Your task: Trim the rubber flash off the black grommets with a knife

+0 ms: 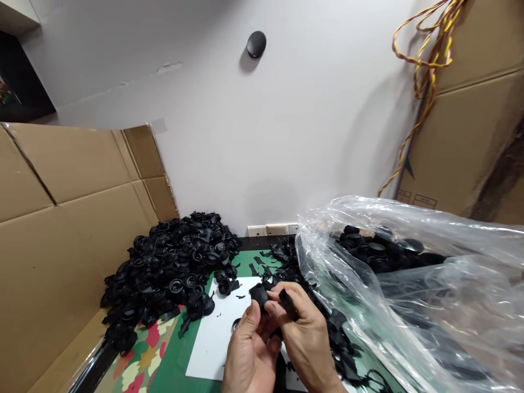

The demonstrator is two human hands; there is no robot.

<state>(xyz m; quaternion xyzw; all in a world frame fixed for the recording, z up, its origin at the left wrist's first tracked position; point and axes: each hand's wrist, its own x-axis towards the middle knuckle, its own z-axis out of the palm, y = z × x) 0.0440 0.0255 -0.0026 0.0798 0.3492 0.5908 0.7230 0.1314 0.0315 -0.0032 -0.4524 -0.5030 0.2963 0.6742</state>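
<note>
Black scraps (pixel 339 327) between fingers (pixel 293 293) and bag (pixel 450 295)

Fingers cover the near side of the black part (pixel 258 299) between the left hand (pixel 248 357) and the right hand (pixel 306 330), so its full shape is hidden; the dark object (pixel 289 304) tucked in the right hand is too covered to identify. Both forearms run off the near edge. The hands mask some of the white sheet (pixel 208 349). The clear bag (pixel 323 267) leaves by the right edge, its cloudy folds blurring the near contents. Print on the right-hand cardboard (pixel 470 125) is too small to read.
</note>
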